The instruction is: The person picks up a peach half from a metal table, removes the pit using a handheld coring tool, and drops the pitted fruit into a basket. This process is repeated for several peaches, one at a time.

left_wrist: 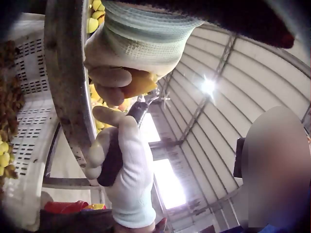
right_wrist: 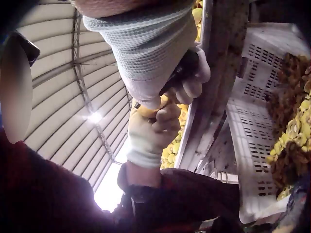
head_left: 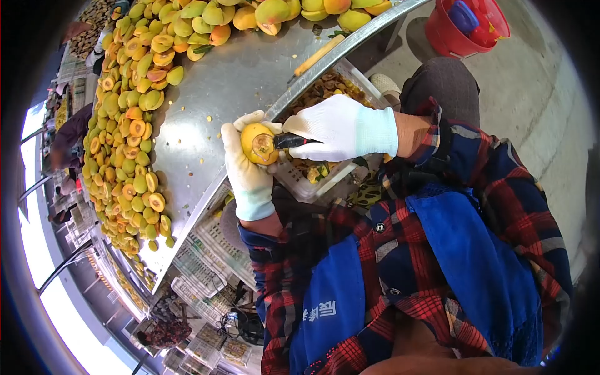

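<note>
In the head view, my gloved left hand (head_left: 245, 172) grips a yellow peach (head_left: 255, 139), its hollowed, brownish cut face turned upward. My gloved right hand (head_left: 340, 128) holds a tool by its black handle (head_left: 290, 140), with the tool's front end right at the cut face. From the left wrist, the peach (left_wrist: 138, 85) shows under the left fingers, and the right fist wraps the black handle (left_wrist: 112, 158); a little metal shows near its top. The right wrist view has both hands close together, the handle (right_wrist: 183, 70) under the right fingers. The tool's working tip is hidden.
A metal table (head_left: 206, 100) carries a long heap of halved peaches (head_left: 131, 137). A wooden-handled tool (head_left: 319, 55) lies by its raised edge. Below the edge stands a white crate (right_wrist: 252, 141) of pits and scraps. A red bucket (head_left: 444, 31) stands on the floor.
</note>
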`<state>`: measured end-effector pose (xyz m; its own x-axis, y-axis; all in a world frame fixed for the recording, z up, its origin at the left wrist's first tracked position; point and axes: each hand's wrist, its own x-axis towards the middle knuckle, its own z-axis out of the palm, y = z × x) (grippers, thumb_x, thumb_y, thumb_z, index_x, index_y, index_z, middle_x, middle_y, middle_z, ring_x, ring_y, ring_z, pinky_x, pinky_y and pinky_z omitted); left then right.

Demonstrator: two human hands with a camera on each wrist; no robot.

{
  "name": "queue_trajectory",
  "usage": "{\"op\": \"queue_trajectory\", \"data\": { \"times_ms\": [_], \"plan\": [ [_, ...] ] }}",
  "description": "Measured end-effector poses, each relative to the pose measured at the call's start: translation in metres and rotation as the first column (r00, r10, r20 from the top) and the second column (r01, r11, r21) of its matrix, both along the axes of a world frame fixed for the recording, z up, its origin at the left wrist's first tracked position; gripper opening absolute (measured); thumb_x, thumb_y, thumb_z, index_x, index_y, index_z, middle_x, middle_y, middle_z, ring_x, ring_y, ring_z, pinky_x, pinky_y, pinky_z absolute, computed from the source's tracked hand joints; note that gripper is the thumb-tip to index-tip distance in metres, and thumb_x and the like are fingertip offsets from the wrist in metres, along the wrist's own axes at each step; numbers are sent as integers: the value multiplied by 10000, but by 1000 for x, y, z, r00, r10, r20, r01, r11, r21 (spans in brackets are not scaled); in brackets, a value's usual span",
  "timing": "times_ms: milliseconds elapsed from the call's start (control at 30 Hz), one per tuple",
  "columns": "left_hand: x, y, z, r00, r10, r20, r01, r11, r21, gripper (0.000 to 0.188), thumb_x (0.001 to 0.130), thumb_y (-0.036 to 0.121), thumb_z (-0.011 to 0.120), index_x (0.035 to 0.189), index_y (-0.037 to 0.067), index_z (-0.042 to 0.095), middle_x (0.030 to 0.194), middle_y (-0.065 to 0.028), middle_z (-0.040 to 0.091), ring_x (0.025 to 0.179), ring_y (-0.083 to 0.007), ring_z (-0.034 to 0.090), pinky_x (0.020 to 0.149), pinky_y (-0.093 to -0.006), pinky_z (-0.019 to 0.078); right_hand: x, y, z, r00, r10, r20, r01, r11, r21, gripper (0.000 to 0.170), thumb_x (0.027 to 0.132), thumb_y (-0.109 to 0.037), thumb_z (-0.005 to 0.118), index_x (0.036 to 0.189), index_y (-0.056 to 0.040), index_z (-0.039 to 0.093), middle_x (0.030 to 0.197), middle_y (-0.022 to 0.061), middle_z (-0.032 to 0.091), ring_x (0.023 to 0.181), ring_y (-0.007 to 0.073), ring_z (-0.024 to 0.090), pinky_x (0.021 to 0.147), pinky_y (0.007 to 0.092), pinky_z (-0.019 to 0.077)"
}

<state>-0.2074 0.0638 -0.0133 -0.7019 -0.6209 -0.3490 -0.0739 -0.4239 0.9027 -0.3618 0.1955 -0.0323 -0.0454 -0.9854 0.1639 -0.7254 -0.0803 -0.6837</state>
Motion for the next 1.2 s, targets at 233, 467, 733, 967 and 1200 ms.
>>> {"op": "queue_trajectory", "data": {
  "times_ms": [233,467,733,967,1200],
  "plan": [
    [-2,4,1,999,35,0,-35,997,71,608,981,587,331,1024,39,590,796,-125,655,480,-188,566,365,-235,400,0,-2,-3,999,34,-31,-33,999,35,357,878,-401,591,970,-56,585,797,144,617,753,361,630,640,431,516],
    [-6,7,0,985,132,110,-103,966,-235,591,997,549,332,992,26,609,788,-147,664,443,-177,532,365,-240,399,1,-5,-4,994,100,-32,-95,986,137,339,899,-377,526,960,-46,564,821,150,652,765,366,644,637,455,521],
    [2,-3,4,912,-97,400,229,927,-296,695,1003,570,322,860,-8,682,663,-60,599,484,-103,503,423,-236,372,-11,-11,10,924,211,-319,-145,965,218,282,834,-308,648,966,-69,580,785,131,653,748,345,666,623,449,538],
    [-4,6,-4,994,96,-56,-104,980,-169,851,933,716,224,1305,-20,435,943,-100,614,531,-130,515,443,-212,381,-2,-9,13,613,-192,766,-212,894,393,296,938,-329,542,898,-36,559,639,70,576,498,154,566,457,296,469],
    [-21,9,-13,934,294,-205,-351,640,-683,663,1000,577,315,1171,-16,557,958,-149,648,823,-210,613,746,-303,507,11,-12,31,526,-186,830,-350,842,410,321,935,-350,538,884,-33,534,597,29,540,457,126,526,436,272,451]
  ]
}}
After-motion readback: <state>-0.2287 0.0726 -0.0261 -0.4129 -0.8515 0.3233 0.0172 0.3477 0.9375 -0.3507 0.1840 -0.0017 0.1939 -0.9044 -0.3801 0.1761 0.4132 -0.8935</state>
